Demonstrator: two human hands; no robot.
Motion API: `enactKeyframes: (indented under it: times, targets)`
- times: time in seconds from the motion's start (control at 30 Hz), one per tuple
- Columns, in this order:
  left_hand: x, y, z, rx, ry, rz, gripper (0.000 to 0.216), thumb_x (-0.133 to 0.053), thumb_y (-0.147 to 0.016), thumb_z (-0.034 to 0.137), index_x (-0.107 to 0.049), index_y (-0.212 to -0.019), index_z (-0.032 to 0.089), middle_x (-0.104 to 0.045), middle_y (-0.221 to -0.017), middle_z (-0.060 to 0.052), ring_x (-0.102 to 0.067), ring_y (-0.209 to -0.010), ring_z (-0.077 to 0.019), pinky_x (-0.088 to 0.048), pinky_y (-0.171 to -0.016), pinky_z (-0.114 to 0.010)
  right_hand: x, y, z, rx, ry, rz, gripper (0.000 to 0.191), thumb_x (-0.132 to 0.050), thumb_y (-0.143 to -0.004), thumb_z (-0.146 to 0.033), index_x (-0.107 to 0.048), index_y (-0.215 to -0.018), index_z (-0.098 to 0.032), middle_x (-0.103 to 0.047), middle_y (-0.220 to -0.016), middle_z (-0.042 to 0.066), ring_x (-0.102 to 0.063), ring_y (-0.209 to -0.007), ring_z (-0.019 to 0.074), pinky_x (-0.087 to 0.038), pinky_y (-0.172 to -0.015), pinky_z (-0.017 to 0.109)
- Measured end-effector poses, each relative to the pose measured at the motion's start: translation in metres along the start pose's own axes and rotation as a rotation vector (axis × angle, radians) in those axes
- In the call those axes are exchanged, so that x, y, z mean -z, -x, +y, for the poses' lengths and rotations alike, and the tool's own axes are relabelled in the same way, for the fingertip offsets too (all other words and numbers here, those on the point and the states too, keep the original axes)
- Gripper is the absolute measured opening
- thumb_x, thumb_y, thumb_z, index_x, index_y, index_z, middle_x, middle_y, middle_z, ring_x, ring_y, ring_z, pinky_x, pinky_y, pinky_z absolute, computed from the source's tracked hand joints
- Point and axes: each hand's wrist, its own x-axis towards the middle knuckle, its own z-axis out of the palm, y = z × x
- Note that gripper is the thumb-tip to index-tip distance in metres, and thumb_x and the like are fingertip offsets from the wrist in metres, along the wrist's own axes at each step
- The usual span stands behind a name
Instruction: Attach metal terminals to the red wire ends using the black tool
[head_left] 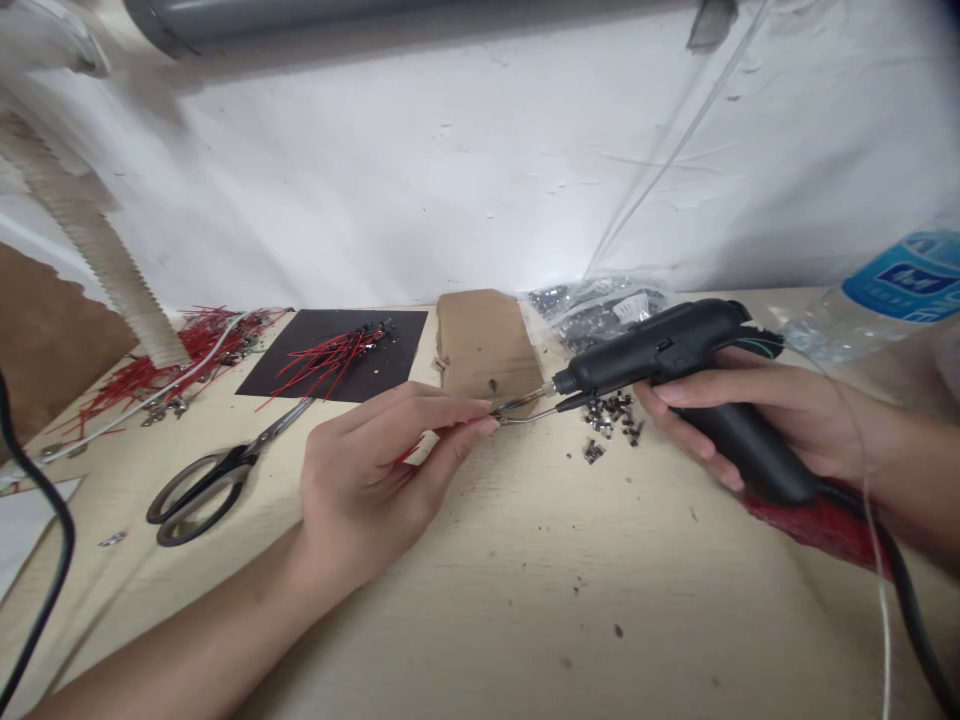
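Observation:
My right hand grips a black soldering gun, its metal tip pointing left. A thin metal tube also runs from the gun toward the same spot. My left hand pinches a small piece right at that tip. A bit of red wire shows inside the left fingers; the rest of the held piece is too small and hidden to make out. Beneath the tip lies a piece of brown cardboard. Small black and metal parts are scattered below the gun's barrel.
Scissors lie left of my left hand. Red wires with parts rest on a black sheet, and a bigger pile of red wires is farther left. At the back are a plastic bag of parts and, rightward, a water bottle.

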Motion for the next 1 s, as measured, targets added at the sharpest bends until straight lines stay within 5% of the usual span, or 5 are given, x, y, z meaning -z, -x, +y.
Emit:
enactKeyframes:
  times: [0.57,1.0]
  targets:
    - [0.0003,0.0015,-0.0011,-0.008,0.010,0.014,0.021,-0.082,-0.085,0.009,-0.078,-0.100,0.023,-0.081,-0.089,0.000,-0.073,-0.071,-0.0148,-0.053,-0.054,-0.029,-0.0033,-0.0036,-0.0030,0.024,-0.013,0.030,0.033,-0.082,-0.079,-0.045,-0.066,-0.066,-0.019,-0.060,-0.054,0.000,-0.055,-0.038,0.0121,-0.048,-0.033,0.021]
    - [0.0012,-0.0016,0.0022,-0.011,-0.025,0.021,0.016,-0.081,-0.087,0.012,-0.078,-0.098,0.023,-0.080,-0.086,0.000,-0.071,-0.067,-0.0129,-0.051,-0.051,-0.027,0.0013,-0.0043,0.0009,0.055,-0.020,0.043,0.027,-0.081,-0.082,-0.044,-0.070,-0.079,-0.020,-0.061,-0.054,-0.001,-0.056,-0.038,0.0138,-0.047,-0.033,0.022]
